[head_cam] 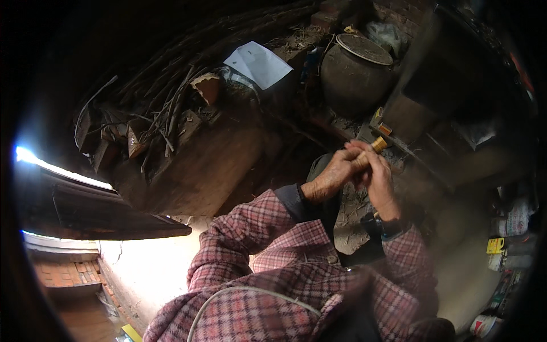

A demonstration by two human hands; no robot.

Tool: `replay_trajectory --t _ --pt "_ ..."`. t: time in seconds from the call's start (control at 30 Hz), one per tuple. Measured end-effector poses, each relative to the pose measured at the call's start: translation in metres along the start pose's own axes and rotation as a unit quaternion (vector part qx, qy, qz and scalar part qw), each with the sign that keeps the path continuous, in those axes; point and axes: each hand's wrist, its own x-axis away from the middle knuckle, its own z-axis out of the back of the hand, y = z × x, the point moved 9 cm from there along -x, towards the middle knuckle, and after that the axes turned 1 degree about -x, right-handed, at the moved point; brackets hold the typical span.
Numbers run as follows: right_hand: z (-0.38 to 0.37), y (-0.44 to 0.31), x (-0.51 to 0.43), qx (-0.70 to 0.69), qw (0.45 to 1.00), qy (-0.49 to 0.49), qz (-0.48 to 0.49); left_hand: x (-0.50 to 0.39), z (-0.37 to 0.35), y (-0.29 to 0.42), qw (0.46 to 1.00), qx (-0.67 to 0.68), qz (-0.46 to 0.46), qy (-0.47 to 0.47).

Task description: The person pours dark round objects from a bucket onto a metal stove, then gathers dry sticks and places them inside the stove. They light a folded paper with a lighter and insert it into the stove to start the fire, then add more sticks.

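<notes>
Both hands meet in front of the body, right of the picture's middle. My left hand (335, 171) is closed around a pale stick-like handle, whose far end cannot be made out. A ribbed golden-yellow end piece (379, 144) of it sticks out beyond the fingertips. My right hand (380, 181) lies against the same piece from the other side, its fingers along it and over the left fingers. A small orange and yellow box (385, 128) and a yellow one (379, 112) lie on a ledge just beyond the hands.
A large dark clay jar (357, 79) with a round lid stands at the back. A white sheet of paper (258, 65) lies near dry sticks (173, 111) and a wooden block (207, 162). Jars and containers (517, 220) line the right edge. A dark wooden door (107, 209) is at left.
</notes>
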Motion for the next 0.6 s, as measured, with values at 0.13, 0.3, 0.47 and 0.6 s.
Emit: replay_trajectory --t 0.13,0.3,0.47,0.6 --pt "0.069 0.005 -0.008 -0.031 0.99 0.132 0.026 -0.052 0.062 -0.018 0.967 -0.254 -0.01 -0.008" --pt "0.127 0.007 -0.001 0.091 0.98 0.177 -0.013 -0.075 0.339 0.055 0.89 -0.181 -0.04 0.416" --pt "0.14 0.025 -0.006 0.074 0.982 0.158 -0.077 -0.068 0.457 0.1 0.733 -0.363 -0.01 0.576" --pt "0.143 0.024 -0.009 0.065 0.978 0.172 -0.1 -0.074 0.489 0.081 0.754 -0.206 0.033 0.623"
